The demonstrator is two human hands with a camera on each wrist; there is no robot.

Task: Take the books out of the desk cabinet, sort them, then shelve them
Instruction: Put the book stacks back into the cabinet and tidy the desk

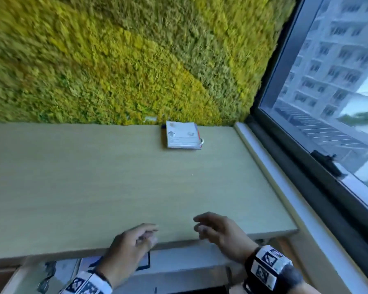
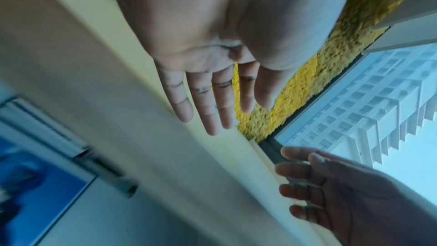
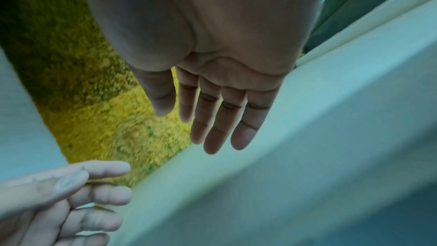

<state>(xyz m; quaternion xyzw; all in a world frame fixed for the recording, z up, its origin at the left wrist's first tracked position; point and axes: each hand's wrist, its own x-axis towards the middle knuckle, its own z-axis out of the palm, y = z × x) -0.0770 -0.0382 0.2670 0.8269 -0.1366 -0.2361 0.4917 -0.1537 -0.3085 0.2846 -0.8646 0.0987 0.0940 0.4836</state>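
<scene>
Both hands, left hand [image 1: 130,242] and right hand [image 1: 217,230], empty with wide grip at near counter [image 1: 94,187] edge; blind reach below risks fumbling books [image 1: 183,135].

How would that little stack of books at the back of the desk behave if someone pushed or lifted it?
The small stack of books with the pale top cover lies flat on the light wooden desk top, so it would probably slide, not roll or tip. Its edges look uneven, so a push might shift the books apart. Lifting it probably needs fingers gripping from both sides.
</scene>
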